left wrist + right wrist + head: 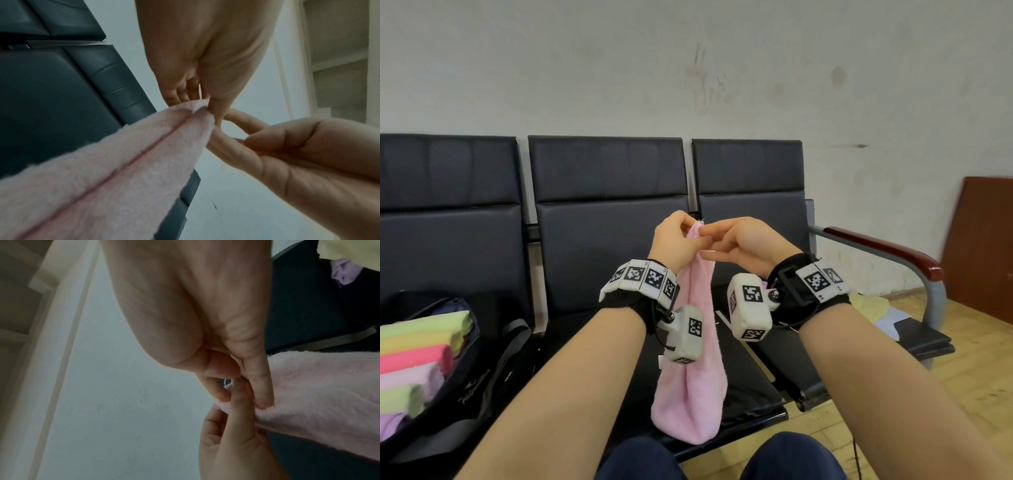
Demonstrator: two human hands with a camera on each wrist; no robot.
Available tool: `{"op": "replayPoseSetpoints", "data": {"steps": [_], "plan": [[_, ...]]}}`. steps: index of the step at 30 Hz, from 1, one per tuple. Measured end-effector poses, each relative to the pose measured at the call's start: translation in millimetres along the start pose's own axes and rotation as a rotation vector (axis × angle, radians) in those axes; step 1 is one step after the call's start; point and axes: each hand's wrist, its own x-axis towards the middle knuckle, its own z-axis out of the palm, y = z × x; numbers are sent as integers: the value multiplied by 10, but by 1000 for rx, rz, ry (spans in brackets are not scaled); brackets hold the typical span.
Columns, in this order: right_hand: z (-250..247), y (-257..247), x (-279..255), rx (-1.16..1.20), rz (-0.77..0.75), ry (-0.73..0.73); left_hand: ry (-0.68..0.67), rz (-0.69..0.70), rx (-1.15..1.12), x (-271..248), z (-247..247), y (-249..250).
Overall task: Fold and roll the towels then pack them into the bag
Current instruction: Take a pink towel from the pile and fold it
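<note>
My knees [722, 459] sit under the pink towel [695, 377], pinched at its top by my left hand [676, 241] and right hand [748, 245] so it hangs straight for folding.

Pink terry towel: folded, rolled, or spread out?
Folded, not rolled: the pink terry towel hangs doubled lengthwise, with its top edges pinched together by the left hand and right hand above the black padded seat.

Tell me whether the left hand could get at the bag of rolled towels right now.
Probably not yet: the left hand is pinching the top corner of the pink towel together with the right hand. The open bag lies unobstructed on the left seat, once it lets go.
</note>
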Motion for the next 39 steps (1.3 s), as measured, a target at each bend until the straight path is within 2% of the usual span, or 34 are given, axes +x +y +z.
{"op": "replayPoseSetpoints", "data": {"steps": [2, 7, 10, 13, 16, 19, 22, 25, 29, 31, 39], "plan": [[-49, 21, -6, -4, 0, -11, -34, 14, 1, 13, -31, -21], [-161, 112, 77, -465, -42, 183, -102, -10, -86, 10, -147, 13], [-259, 189, 172, -569, 0, 173, -125, -74, -239, -23, -210, 104], [-341, 221, 171, -565, 57, 73, -120, -143, -432, -34, -294, 173], [-418, 217, 109, -545, 116, 48, -68, -163, -589, -24, -383, 217], [-500, 264, 69, -290, 162, 29, -2, -192, -691, 1, -452, 233], [-496, 288, 35, -103, 94, 6, 75, -237, -744, 35, -513, 220], [-428, 205, 31, -40, -54, 72, 168, -263, -713, 79, -572, 168], [-302, -82, 52, -100, -321, 333, 242, -149, -424, 99, -623, 81], [-249, -191, 46, -116, -387, 361, 261, -132, -374, 83, -649, 83], [-266, -322, -175, -140, -313, 360, 238, -178, -356, -41, -717, 326]]}}
